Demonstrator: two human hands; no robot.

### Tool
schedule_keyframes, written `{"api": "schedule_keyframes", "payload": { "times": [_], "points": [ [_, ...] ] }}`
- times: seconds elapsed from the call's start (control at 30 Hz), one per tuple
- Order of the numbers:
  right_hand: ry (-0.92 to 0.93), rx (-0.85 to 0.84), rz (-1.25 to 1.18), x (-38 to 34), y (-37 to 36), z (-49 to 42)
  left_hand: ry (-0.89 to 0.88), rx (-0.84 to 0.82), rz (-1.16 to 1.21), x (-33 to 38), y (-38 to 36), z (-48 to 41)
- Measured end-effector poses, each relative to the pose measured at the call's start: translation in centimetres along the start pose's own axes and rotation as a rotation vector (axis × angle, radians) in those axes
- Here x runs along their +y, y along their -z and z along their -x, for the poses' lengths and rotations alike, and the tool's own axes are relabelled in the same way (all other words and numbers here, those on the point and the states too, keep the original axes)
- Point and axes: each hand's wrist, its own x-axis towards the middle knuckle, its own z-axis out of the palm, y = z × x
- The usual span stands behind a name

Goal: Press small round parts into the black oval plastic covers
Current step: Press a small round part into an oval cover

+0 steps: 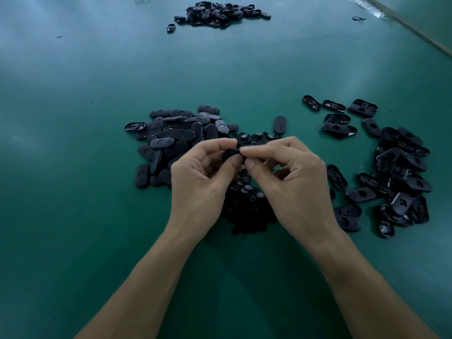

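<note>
Left: heap of matte oval covers (176,140), smooth backs up. Left hand (203,177) pinches one black oval cover (231,152), held above the pile of small round parts (249,204). Right hand (293,177), fingers curled, pinches that cover's right end. Right: scattered covers (403,172), glossy hollow sides up. Far heap (220,14) beyond. Smooth green table mat (73,167), soft sheen.

dim, bluish cast | pale glare streaks across table (73,167) far side | wide-angle bending at edges | slightly soft
</note>
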Motion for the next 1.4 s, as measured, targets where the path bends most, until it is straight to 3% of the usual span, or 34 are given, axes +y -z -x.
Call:
{"api": "schedule_keyframes", "payload": {
  "times": [0.57, 1.13, 1.27, 1.4],
  "points": [
    [-0.125, -0.127, -0.055, 0.3, 1.2, -0.7, 0.026, -0.050, -0.019, 0.1, 0.0, 0.0],
    [-0.156, -0.131, -0.102, 0.8, 1.1, -0.9, 0.011, 0.023, -0.064, -0.1, 0.1, 0.1],
    [-0.137, -0.088, -0.016, 0.5, 1.1, -1.1, -0.018, 0.043, -0.031, -0.2, 0.0, 0.0],
    [-0.154, -0.038, 0.252, 0.9, 2.3, -2.6, -0.024, 0.146, 0.030, -0.5, 0.1, -0.3]
  ]
}}
